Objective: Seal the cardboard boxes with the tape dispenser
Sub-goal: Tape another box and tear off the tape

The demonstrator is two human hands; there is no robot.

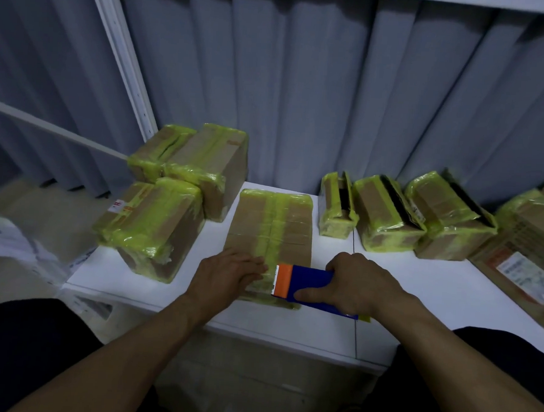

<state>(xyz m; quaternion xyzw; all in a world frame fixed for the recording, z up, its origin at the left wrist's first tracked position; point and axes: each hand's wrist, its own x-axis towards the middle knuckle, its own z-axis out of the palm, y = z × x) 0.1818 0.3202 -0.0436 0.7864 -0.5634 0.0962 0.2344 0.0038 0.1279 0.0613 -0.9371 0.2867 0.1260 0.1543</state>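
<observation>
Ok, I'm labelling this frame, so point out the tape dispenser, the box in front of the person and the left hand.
tape dispenser (312, 279): head view, on its blue body.
middle box (297, 235): head view, bare cardboard on its right half.
left hand (229, 271): head view, back of the hand.

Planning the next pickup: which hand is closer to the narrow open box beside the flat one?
Right. The right hand, gripping the tape dispenser, is in front of the narrow open box; the left hand lies on the flat box, farther left.
</observation>
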